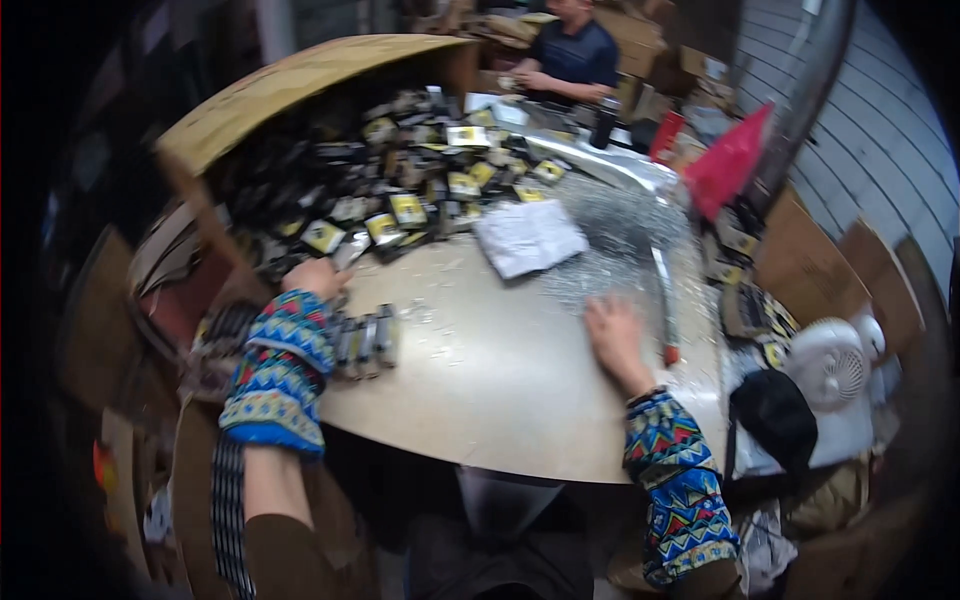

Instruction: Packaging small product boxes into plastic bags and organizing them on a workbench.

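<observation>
My left hand (316, 278) is at the left, at the near edge of a heap of small black packets with yellow and white labels (408, 210). Its fingers are blurred, and whether they grip anything is unclear. A pale shiny packet (352, 250) lies right by its fingertips. Just below that hand, a short row of slim black packs (366, 340) stands side by side on the table (470, 380). My right hand (615, 335) rests palm down and open on the tabletop, near a spread of clear plastic pieces (625, 225).
A crumpled white sheet (530, 238) lies mid-table. Cardboard (300, 85) walls the heap's far side. At right are a long strip with a red end (662, 305), a white fan (828, 362), a black cloth-like item (773, 415) and pink plastic (728, 165). Another person (572, 60) sits opposite.
</observation>
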A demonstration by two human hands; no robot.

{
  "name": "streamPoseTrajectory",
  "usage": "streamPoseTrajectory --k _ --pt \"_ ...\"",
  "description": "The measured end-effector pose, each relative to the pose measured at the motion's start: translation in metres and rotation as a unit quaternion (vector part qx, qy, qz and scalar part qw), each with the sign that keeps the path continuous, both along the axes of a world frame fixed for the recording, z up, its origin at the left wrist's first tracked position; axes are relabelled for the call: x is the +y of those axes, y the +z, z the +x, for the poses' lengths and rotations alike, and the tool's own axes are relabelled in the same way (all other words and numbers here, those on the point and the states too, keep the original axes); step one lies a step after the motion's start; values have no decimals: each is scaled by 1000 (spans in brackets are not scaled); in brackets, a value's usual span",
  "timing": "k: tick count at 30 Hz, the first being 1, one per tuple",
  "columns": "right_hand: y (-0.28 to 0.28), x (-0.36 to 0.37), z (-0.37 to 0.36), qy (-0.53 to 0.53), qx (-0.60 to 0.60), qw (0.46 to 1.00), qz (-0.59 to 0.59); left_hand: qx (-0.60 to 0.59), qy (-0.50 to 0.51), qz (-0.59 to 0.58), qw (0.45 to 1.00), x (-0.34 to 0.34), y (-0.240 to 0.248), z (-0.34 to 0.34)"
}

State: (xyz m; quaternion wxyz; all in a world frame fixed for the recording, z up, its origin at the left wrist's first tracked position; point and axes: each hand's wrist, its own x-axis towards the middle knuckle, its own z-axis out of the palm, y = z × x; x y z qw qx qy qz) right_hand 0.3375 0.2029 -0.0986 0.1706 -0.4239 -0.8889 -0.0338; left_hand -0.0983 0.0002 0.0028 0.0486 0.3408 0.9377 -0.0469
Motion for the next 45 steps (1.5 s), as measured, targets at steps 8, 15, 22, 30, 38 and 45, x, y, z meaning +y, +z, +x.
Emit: streamPoseTrajectory --k 8,15,22,30,38,45 --pt "35 -75 14 198 20 973 -113 -57 26 98 993 -5 19 -7" --pt "17 -39 -37 151 50 984 -84 317 -76 34 945 -19 21 20" --pt "20 -68 -1 61 -3 996 -71 40 -157 199 966 -69 74 108" --pt "28 -103 21 64 -41 991 -110 -617 -92 422 658 -141 -16 212" --pt "20 -101 41 159 181 946 -217 -766 171 459 417 -230 -90 257" --pt "21 -127 -23 139 68 980 -128 -681 164 325 635 -250 -174 318"
